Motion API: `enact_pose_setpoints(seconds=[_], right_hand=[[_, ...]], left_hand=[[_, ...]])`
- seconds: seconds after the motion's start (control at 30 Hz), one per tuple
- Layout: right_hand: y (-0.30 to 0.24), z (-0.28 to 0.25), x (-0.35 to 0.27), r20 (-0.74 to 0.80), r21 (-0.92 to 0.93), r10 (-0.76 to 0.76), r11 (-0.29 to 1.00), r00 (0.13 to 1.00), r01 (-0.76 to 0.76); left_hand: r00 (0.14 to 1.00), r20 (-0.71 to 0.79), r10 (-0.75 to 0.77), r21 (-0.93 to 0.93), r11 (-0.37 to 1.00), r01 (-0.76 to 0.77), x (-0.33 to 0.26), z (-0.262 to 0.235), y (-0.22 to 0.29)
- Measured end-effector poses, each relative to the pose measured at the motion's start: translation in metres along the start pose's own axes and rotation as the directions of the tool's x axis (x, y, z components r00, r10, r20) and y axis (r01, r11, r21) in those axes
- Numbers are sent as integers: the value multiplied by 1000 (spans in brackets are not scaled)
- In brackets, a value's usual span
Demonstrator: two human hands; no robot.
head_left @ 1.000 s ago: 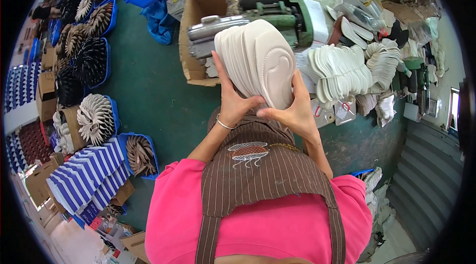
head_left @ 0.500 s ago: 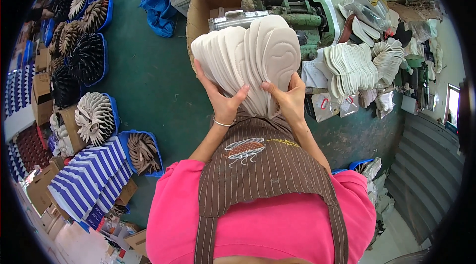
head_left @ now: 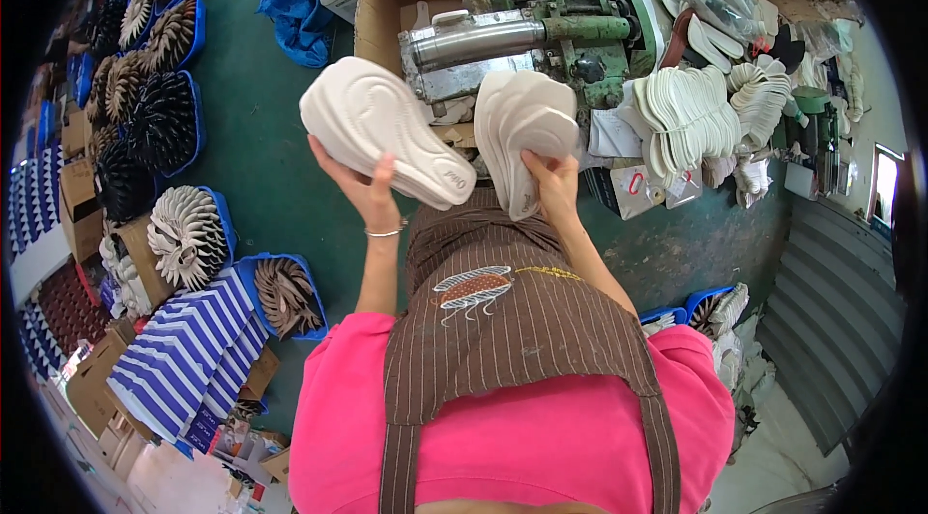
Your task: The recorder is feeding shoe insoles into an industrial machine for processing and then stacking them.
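My left hand (head_left: 361, 187) is closed round a thick stack of white insoles (head_left: 372, 123), tilted with the toe ends up and to the left. Its top insole shows stitched curved lines and a dark print at the heel. My right hand (head_left: 553, 184) grips a smaller, slightly fanned bunch of white insoles (head_left: 507, 123), thumb on top. A gap separates the two bunches above my apron (head_left: 522, 292). Just beyond them lies a green machine with a shiny metal roller (head_left: 478, 42).
An open cardboard box (head_left: 382, 16) stands left of the machine. Bundled white insoles (head_left: 681, 118) lie at the right of the bench. Blue crates (head_left: 179, 123) of fanned insoles line the left side, near striped blue-and-white boxes (head_left: 184, 350). A blue bag (head_left: 300, 26) sits on the green floor.
The single fanned stack of insoles has been split in two. My left hand has moved left with the thicker part; my right hand keeps the smaller bunch. The roller is now uncovered.
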State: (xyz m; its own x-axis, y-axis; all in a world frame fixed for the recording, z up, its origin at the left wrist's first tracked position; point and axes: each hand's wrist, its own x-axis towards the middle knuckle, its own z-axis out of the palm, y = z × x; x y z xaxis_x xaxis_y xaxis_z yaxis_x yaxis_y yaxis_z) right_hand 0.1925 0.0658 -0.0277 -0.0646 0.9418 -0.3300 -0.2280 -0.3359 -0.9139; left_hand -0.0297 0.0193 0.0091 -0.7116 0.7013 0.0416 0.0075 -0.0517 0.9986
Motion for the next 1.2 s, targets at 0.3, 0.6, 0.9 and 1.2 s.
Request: enact_pose_setpoints(seconds=[0.3, 0.6, 0.9, 1.2], right_hand=[[-35, 43, 19, 69, -88, -156, 983, 985, 161], [2, 25, -2, 84, 78, -102, 992, 991, 96], [-25, 54, 33, 154, -26, -216, 975, 964, 223], [2, 50, 44, 175, -203, -187, 954, 966, 222]], left_hand=[[958, 76, -277, -465, 840, 280, 10, -45, -11], [916, 129, -381, -605, 702, 377, 8, -37, -7], [893, 132, -430, -607, 677, 415, 3, -40, 1], [877, 228, -423, -605, 644, 468, 6, -45, 5]])
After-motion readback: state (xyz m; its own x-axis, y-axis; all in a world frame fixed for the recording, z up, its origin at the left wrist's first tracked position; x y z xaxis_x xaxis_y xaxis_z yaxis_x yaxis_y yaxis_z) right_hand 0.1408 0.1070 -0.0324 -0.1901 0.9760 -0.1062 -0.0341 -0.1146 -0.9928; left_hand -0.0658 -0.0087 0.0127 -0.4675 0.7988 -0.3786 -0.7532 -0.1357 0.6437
